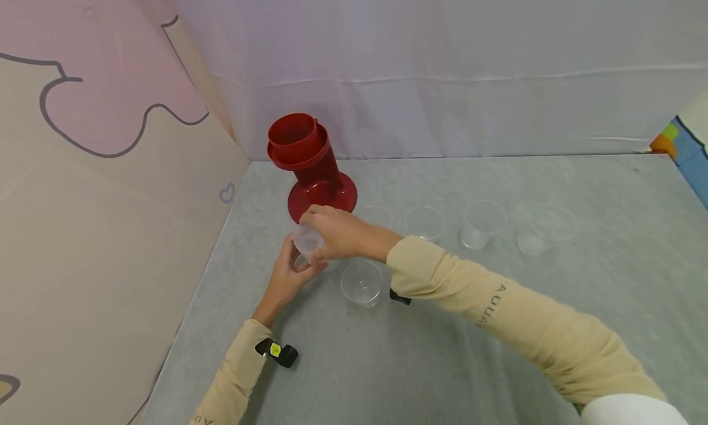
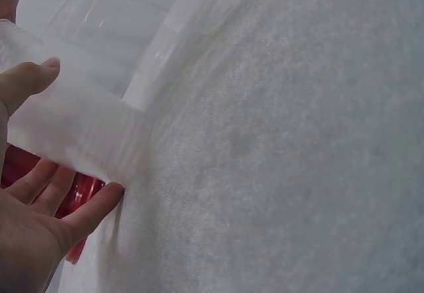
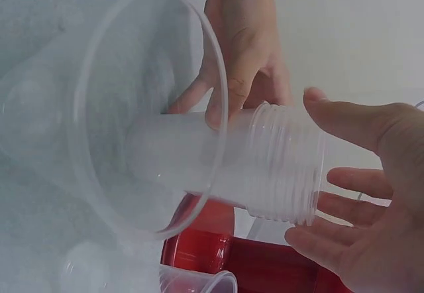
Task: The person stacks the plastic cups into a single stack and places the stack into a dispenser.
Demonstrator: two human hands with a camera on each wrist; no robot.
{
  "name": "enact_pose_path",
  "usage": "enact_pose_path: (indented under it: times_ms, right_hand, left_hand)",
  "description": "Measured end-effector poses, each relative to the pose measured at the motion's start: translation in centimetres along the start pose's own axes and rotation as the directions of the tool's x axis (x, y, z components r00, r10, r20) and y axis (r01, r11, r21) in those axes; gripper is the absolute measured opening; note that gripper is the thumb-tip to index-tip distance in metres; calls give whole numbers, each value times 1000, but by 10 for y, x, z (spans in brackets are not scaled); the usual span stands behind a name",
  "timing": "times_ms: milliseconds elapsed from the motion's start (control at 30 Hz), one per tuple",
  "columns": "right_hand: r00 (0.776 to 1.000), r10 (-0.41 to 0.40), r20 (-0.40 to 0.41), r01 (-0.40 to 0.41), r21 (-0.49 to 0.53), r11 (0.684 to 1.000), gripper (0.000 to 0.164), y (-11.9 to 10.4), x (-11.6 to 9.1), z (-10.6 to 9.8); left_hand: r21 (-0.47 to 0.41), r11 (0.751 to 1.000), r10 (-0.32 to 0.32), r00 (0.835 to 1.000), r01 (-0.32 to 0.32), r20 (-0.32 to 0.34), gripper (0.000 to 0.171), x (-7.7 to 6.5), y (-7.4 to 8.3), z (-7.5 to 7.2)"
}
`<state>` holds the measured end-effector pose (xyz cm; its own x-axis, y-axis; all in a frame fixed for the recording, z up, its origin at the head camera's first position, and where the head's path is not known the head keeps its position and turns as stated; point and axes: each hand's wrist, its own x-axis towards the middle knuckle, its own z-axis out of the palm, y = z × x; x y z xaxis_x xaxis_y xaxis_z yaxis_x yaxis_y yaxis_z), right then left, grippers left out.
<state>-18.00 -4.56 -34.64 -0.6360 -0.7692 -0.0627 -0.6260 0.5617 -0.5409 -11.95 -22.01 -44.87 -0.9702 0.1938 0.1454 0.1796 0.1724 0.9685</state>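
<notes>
A stack of nested clear plastic cups (image 1: 307, 239) is held low over the table's left side, tilted. My left hand (image 1: 284, 280) grips its body, thumb on one side and fingers on the other; the left wrist view shows the stack (image 2: 73, 120) between them. At the rim end is my right hand (image 1: 344, 233), whose fingers (image 3: 344, 207) spread around the stacked rims (image 3: 285, 160). Its thumb stands slightly off the rims, and its fingertips are right at them. Close by the hands, a single clear cup (image 1: 362, 284) stands upright.
Behind the hands stands a red holder (image 1: 318, 173) with a round base and flared, cup-shaped top. Several clear cups, among them one cup (image 1: 480, 225) and a farther cup (image 1: 553, 222), form a row under and beyond the right forearm. A white curtain (image 1: 442, 75) backs the grey table (image 1: 608, 277).
</notes>
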Motion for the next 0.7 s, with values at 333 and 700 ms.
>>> enact_pose_path:
  times_ms: [333,700]
  right_hand:
    - [996,-53,-69,53,-4,999,56,-1,-21,-15]
    - [996,-23,-83,27,48,998,53,4,-65,-32]
  left_hand:
    - [17,1000,-7,1000,7,-14,76,0,0,1]
    - [29,999,-15,999,16,-37,76,0,0,2]
